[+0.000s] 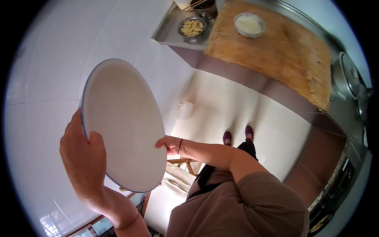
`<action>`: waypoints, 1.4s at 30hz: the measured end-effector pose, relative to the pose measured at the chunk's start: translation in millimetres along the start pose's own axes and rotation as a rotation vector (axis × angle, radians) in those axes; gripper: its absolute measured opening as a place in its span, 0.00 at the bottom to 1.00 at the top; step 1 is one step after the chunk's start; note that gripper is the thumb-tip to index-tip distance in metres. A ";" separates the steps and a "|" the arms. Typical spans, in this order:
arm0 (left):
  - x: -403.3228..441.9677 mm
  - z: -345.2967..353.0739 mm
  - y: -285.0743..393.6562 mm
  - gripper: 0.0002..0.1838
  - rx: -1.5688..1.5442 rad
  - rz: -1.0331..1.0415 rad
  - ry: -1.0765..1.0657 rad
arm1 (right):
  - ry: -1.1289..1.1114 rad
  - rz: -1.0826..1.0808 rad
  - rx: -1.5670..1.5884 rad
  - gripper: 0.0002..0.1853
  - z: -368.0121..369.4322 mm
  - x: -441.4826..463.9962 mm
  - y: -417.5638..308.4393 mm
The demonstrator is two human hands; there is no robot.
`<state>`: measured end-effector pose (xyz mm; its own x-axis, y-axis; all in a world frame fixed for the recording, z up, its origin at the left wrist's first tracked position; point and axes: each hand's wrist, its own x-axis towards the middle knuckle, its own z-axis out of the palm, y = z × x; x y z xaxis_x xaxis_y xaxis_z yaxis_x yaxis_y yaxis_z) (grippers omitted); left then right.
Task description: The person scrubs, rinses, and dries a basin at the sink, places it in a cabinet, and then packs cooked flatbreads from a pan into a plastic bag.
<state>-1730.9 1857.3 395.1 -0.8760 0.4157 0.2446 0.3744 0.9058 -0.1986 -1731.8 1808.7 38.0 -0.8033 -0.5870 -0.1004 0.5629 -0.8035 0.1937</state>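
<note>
A large white enamel tray (126,126), round or oval with a thin blue rim, is tilted up on edge in front of my body. My left hand (83,158) grips its left side, thumb lying over the rim onto the inner face. On the opposite side, my right hand (170,145) holds the rim, with its thumb on the inside and the other fingers hidden behind. The inner face of the tray looks bare.
A wooden board (272,47) lies on the counter with a bowl of pale powder or liquid (249,24) on it. Beside it are a metal bowl of cut pale pieces (192,27) and a dark pot (204,8). A lidded pot (346,75) stands right. A wooden stool (184,165) is below.
</note>
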 end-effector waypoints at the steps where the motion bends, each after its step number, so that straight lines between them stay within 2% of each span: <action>1: -2.4 -0.4 -0.2 0.23 -0.028 -0.015 -0.023 | -0.008 -0.010 0.012 0.19 -1.3 -8.9 -0.8; 3: -8.6 -0.7 1.6 0.23 -0.084 -0.005 -0.049 | 0.052 -0.031 -0.002 0.19 -16.5 -14.4 1.4; 5: -15.3 0.5 4.5 0.23 -0.165 -0.125 -0.096 | 0.131 -0.029 -0.038 0.16 -43.7 -15.6 2.1; 8: -24.4 5.4 5.8 0.23 -0.239 -0.121 -0.129 | 0.116 -0.104 -0.071 0.14 -63.1 -38.6 0.3; 9: -26.6 7.6 4.7 0.23 -0.258 -0.089 -0.131 | 0.176 -0.145 -0.104 0.15 -55.7 -57.1 0.3; 17: -21.8 54.5 5.8 0.21 -0.557 0.107 -0.313 | 0.184 -0.407 -0.063 0.13 -87.9 -151.1 -1.7; 18: -28.1 63.7 5.2 0.21 -0.565 0.128 -0.310 | 0.264 -0.434 -0.104 0.14 -92.5 -170.5 0.7; 20: -43.0 85.9 9.7 0.19 -0.828 0.154 -0.380 | 0.419 -0.484 -0.179 0.16 -103.0 -213.4 8.9; 21: -47.1 102.4 12.6 0.18 -0.873 0.184 -0.398 | 0.417 -0.504 -0.176 0.16 -114.8 -231.8 12.8; 22: -53.1 110.4 21.6 0.17 -0.860 0.128 -0.499 | 0.456 -0.552 -0.194 0.17 -132.3 -250.5 17.6; 24: -71.3 140.8 47.5 0.16 -1.019 0.116 -0.571 | 0.499 -0.615 -0.205 0.18 -153.3 -295.9 30.1; 26: -98.5 169.2 80.3 0.17 -1.117 0.077 -0.639 | 0.760 -0.632 -0.181 0.21 -159.5 -353.9 47.3; 29: -139.8 218.1 135.8 0.18 -1.132 0.072 -0.807 | 0.908 -0.774 -0.209 0.24 -194.9 -437.2 73.6; 30: -154.7 232.7 155.4 0.18 -1.121 0.070 -0.875 | 0.921 -0.774 -0.174 0.27 -172.7 -477.9 84.4; 33: -207.9 271.2 222.0 0.18 -1.179 0.113 -0.997 | 1.043 -0.769 -0.165 0.27 -217.6 -553.1 117.6; 35: -244.6 286.0 273.5 0.20 -1.267 0.122 -1.049 | 1.163 -0.975 -0.080 0.26 -225.2 -600.4 139.6; 36: -261.0 292.8 296.1 0.21 -1.332 0.141 -1.070 | 1.173 -0.967 -0.073 0.26 -225.3 -625.7 150.0; 37: -274.0 288.4 318.2 0.21 -1.331 0.133 -1.081 | 1.188 -0.930 -0.091 0.25 -222.0 -650.4 159.4; 39: -295.1 282.7 363.4 0.21 -1.242 0.186 -1.232 | 1.216 -0.880 -0.111 0.24 -220.1 -686.0 174.0; 41: -310.6 284.2 403.5 0.22 -1.152 0.220 -1.338 | 1.294 -1.068 0.110 0.25 -221.7 -708.6 194.8; 42: -316.4 286.5 422.0 0.22 -1.052 0.270 -1.431 | 1.308 -1.056 0.111 0.25 -222.8 -722.1 204.4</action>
<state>-1382.8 2084.4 -37.9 -0.1067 0.6758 -0.7294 0.0534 0.7364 0.6744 -993.4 2046.2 -67.3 -0.0719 0.4377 -0.8962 -0.1390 -0.8942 -0.4256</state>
